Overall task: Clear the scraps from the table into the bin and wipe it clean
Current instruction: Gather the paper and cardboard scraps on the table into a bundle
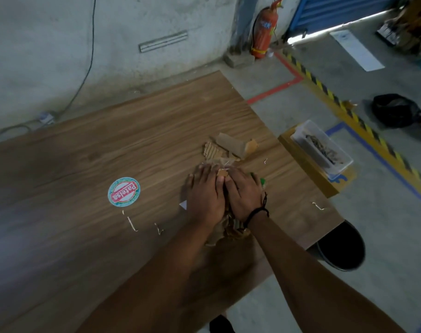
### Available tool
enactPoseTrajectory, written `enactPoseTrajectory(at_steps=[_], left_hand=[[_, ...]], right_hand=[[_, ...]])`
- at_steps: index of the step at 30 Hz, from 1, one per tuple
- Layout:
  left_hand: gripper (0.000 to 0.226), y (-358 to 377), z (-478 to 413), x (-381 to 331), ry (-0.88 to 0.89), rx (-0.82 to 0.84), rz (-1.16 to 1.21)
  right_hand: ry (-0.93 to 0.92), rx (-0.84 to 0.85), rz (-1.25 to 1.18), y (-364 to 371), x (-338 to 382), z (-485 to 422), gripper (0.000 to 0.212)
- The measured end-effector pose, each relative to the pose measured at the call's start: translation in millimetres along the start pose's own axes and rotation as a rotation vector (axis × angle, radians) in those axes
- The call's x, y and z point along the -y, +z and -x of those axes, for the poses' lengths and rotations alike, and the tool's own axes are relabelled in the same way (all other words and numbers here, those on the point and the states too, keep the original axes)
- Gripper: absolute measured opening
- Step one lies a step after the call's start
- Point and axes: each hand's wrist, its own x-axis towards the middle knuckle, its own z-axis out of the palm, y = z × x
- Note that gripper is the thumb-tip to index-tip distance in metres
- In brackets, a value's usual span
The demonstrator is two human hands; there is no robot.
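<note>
Both hands gather cardboard waste on a wooden table.

My left hand [204, 195] and right hand [244, 197] lie side by side, thumbs touching, fingers curved down around a heap of scraps [228, 230] that spills out under my wrists; one small brown bit pokes up between my fingertips. A black cord [257, 212] circles my right wrist. Just beyond my fingers, loose cardboard pieces [229, 146] sit on the table [84, 152], some of them ribbed. Thin pale slivers [132, 223] are scattered near my left arm and by the table's right edge, and a round sticker [123, 192] sits to my left. The black bin [341, 246] stands on the floor beside the table's near right corner. Farther right, a clear tub [322, 145] rests on a box [308, 164].
</note>
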Motion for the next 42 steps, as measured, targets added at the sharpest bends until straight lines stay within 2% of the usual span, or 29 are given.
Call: enactPoseTrajectory(at_steps=[5, 10, 13, 17, 20, 22, 25, 27, 30, 33, 36, 38, 40, 42], left_hand=[[0.05, 9, -5, -4, -0.034, 0.034, -0.277], [0.058, 2, -9, -3, -0.071, 0.113, -0.209], [0.058, -15, -8, -4, -0.027, 0.088, -0.058], [0.054, -42, -9, -7, -0.043, -0.054, 0.384], [0.046, -56, -7, -9, -0.013, -0.181, 0.655], [0.046, -57, -5, -2, -0.057, -0.205, 0.727], [0.062, -64, 6, 18, -0.176, -0.229, 0.761], [0.055, -81, 20, 31, -0.254, -0.297, 0.797], [0.039, -119, 60, 54, -0.282, -0.385, 0.824], [0.051, -144, 119, 105, -0.298, -0.374, 0.635], [0.055, -149, 179, 159, -0.402, -0.363, 0.396], [0.05, -146, 209, 176, -0.449, -0.4, 0.357], [0.048, -141, 226, 178, -0.476, -0.435, 0.359], [0.051, -136, 232, 174, -0.483, -0.465, 0.366]], right_hand=[[-0.015, -0.034, 0.055, -2, -1, -2, 0.055], [0.012, 0.012, 0.037, -5, 2, -5, 0.046], [-0.021, 0.007, -0.06, -11, 3, -4, 0.055], [-0.057, -0.045, -0.266, -30, 2, -10, 0.068], [-0.101, -0.096, -0.312, -49, 10, -15, 0.066], [-0.165, -0.097, -0.327, -59, 22, -15, 0.064], [-0.308, -0.11, -0.283, -64, 57, -9, 0.055], [-0.429, -0.12, -0.301, -62, 90, 1, 0.048], [-0.661, 0.007, -0.323, -39, 133, 36, 0.046], [-0.785, 0.281, -0.26, 10, 148, 87, 0.065], [-0.822, 0.503, 0.009, 63, 138, 133, 0.09], [-0.895, 0.629, 0.208, 86, 132, 155, 0.103], [-0.98, 0.673, 0.341, 100, 132, 166, 0.101], [-1.014, 0.616, 0.408, 113, 139, 166, 0.09]])
